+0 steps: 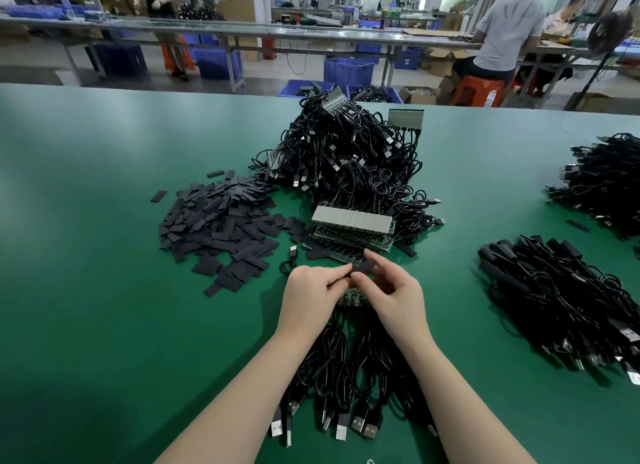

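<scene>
My left hand [313, 290] and my right hand [394, 292] meet over the green table [104, 290]. Together they pinch a short black sleeve piece [363, 267] above a small green circuit board strip [351, 295]. Black USB cables [346, 370] run from that strip toward me, under my wrists. A heap of flat black sleeve pieces [221, 224] lies to the left. Just beyond my hands sits a stack of circuit board strips [351, 229].
A big tangle of black cables with boards [349, 158] rises at the table's middle. Two more cable piles [561, 297] [602, 183] lie at the right. A loose cable [291, 259] sits by my left hand. People work at benches behind, among blue crates [348, 70].
</scene>
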`<state>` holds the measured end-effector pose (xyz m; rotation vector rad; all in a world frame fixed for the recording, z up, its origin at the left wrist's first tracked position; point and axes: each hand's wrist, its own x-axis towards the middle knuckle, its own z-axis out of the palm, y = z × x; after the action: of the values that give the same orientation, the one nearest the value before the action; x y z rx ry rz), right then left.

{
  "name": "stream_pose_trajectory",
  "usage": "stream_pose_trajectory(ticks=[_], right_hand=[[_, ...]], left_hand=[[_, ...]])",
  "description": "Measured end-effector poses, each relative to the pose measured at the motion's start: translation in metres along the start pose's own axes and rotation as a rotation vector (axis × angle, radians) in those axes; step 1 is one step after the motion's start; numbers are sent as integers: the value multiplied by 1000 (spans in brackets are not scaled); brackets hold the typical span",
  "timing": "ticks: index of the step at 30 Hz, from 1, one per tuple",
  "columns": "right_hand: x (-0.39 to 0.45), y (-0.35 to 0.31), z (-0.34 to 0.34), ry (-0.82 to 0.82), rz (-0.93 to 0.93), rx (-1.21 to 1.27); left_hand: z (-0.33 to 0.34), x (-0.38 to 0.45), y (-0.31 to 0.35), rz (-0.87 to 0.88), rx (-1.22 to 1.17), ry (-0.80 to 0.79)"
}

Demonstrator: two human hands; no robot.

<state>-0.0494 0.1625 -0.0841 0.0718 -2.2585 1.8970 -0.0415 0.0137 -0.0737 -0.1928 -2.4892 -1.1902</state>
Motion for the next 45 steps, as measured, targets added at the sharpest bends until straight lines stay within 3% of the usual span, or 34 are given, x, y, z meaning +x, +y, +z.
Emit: stream_pose_trajectory(ticks=[2,7,23,31,34,39,45], right_hand=[[-2,0,0,58,-23,6],[-2,1,0,24,-51,-29],[-1,1,1,-45,-28,-119],[1,-2,3,-77,-30,-158],[1,0,-1,-69,-34,-75],[3,-4,-11,61,71,216],[-1,-7,-4,-47,31,84]], left_hand=[[1,1,-1,-38,-12,9],[3,1,-3,-45,-1,-19],[2,1,-4,113,51,3],[4,3,-4,48,-7,13],[3,3,-3,44,-10,-7],[7,4,-4,61,205,26],[7,3,-6,104,189,10]])
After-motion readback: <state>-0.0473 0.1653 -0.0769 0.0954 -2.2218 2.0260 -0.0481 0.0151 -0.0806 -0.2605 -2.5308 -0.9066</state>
